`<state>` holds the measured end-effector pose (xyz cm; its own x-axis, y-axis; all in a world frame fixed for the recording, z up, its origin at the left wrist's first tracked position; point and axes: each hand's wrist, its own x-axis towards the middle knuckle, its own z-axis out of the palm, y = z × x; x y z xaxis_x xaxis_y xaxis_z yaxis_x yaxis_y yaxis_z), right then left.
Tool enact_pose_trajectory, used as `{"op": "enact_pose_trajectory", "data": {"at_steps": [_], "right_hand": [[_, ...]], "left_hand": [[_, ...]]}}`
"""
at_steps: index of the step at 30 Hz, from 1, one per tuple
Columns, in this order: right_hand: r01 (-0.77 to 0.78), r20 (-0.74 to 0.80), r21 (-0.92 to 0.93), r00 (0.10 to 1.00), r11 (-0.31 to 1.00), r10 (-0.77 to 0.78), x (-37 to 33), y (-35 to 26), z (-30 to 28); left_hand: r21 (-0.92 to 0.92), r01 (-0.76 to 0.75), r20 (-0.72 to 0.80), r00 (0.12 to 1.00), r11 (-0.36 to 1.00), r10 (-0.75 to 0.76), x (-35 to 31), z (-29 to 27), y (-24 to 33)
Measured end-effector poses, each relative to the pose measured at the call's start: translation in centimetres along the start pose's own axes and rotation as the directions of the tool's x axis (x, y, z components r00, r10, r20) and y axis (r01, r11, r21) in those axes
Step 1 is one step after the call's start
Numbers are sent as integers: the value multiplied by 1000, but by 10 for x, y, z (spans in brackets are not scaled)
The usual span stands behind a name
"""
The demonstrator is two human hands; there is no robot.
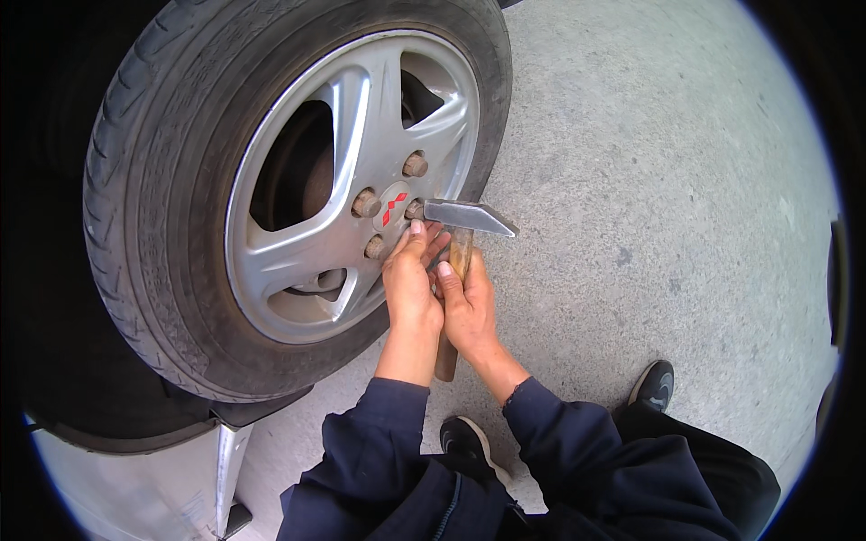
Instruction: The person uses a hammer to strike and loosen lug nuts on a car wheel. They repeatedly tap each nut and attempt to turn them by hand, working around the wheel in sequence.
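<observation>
My right hand [469, 307] is wrapped round the wooden handle of a hammer [465, 216]. The hammer's metal head lies crosswise, its blunt end close against a rusty wheel nut [414, 209] and its tapered end pointing right. My left hand [413, 284] is beside the handle, thumb tip at the lower edge of that same nut and fingers curled next to it; part of its grip is hidden. The nut sits in the silver alloy wheel [352, 153], by a centre cap [393, 206] with a red emblem.
A worn black tyre [171, 198] surrounds the wheel, which stands upright at the left. Several other rusty nuts sit around the cap. A pale body panel [135, 487] is at lower left. Grey concrete floor [649, 180] spreads to the right; my dark shoes [653, 383] stand on it.
</observation>
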<state>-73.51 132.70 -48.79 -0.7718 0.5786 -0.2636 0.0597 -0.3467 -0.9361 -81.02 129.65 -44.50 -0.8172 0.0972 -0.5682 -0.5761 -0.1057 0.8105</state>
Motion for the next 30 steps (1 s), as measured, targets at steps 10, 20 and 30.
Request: {"op": "enact_pose_trajectory", "data": {"at_steps": [10, 20, 30], "right_hand": [[82, -32, 23, 996, 996, -81, -8, 13, 4], [175, -79, -12, 981, 984, -175, -6, 17, 8], [-14, -115, 534, 989, 845, 89, -17, 11, -1]], "left_hand": [[44, 14, 36, 999, 999, -16, -2, -2, 2], [-26, -6, 0, 1000, 1000, 6, 2, -3, -2], [65, -3, 58, 998, 998, -1, -6, -7, 6]]}}
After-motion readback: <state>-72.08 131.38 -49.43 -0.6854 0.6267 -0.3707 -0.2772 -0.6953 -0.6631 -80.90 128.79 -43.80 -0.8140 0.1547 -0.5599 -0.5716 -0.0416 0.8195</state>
